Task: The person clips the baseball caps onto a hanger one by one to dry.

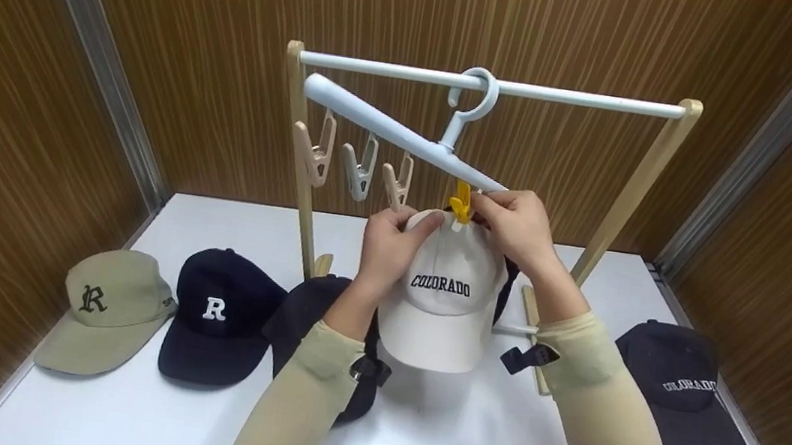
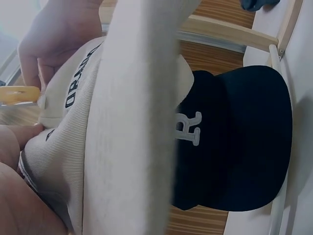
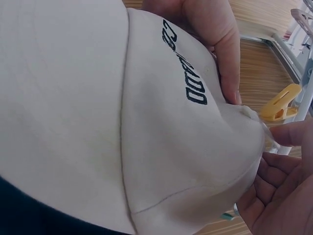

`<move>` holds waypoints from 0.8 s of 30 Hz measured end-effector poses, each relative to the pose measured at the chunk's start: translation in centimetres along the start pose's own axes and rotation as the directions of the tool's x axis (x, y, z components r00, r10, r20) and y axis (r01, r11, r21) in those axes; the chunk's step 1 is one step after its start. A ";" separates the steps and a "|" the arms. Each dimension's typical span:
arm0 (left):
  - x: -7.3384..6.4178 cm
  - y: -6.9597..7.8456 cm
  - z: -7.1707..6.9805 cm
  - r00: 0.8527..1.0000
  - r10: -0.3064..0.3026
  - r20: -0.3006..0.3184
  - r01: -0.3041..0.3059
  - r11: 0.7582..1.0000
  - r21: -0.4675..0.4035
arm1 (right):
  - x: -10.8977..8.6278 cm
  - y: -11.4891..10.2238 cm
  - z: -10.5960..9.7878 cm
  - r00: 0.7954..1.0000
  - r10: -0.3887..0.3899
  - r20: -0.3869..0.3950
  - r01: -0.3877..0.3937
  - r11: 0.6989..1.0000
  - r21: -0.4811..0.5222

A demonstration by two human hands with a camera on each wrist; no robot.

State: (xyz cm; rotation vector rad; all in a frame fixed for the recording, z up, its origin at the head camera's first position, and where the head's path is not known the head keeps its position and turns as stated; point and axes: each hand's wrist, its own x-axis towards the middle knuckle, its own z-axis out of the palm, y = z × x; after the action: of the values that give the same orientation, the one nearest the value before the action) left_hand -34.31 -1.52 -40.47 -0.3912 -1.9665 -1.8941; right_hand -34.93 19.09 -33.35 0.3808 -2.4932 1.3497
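Note:
A white baseball cap (image 1: pixel 443 258) lettered COLORADO hangs under the sloping light-blue clip hanger (image 1: pixel 396 132), brim down. My left hand (image 1: pixel 390 246) grips the left side of its crown, thumb in front. At the top of the crown, my right hand (image 1: pixel 516 226) pinches the cap's fabric between thumb and fingers. A yellow clothes peg (image 1: pixel 460 202) stands between both hands, right at the crown's top. Behind the white cap, a dark cap (image 2: pixel 234 137) with a white R shows in the left wrist view, mostly hidden in the head view.
A pale rod (image 1: pixel 585 99) on a wooden stand carries the hanger. Two pink pegs (image 1: pixel 315 156) and a grey peg (image 1: pixel 359 169) dangle at left. On the white table lie a khaki cap (image 1: pixel 114 301), a navy cap (image 1: pixel 217 329) and black caps (image 1: pixel 683 409) at both sides.

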 end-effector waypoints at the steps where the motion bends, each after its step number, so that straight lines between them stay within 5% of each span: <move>1: -0.1 0.1 0.1 1.000 0.002 0.004 -0.002 1.000 0.005 | -0.1 0.1 -0.1 1.000 0.007 0.003 -0.007 1.000 0.003; 24: -0.4 -1.4 -0.6 0.996 0.006 0.088 -0.017 0.993 0.120 | -0.6 2.0 1.3 0.999 0.030 -0.039 -0.026 0.995 0.098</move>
State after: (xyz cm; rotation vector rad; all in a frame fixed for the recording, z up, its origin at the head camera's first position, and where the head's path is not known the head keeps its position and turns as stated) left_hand -34.57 -2.13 -41.88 -0.4561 -2.1183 -1.7675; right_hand -35.22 19.11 -35.85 0.3374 -2.4154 1.4787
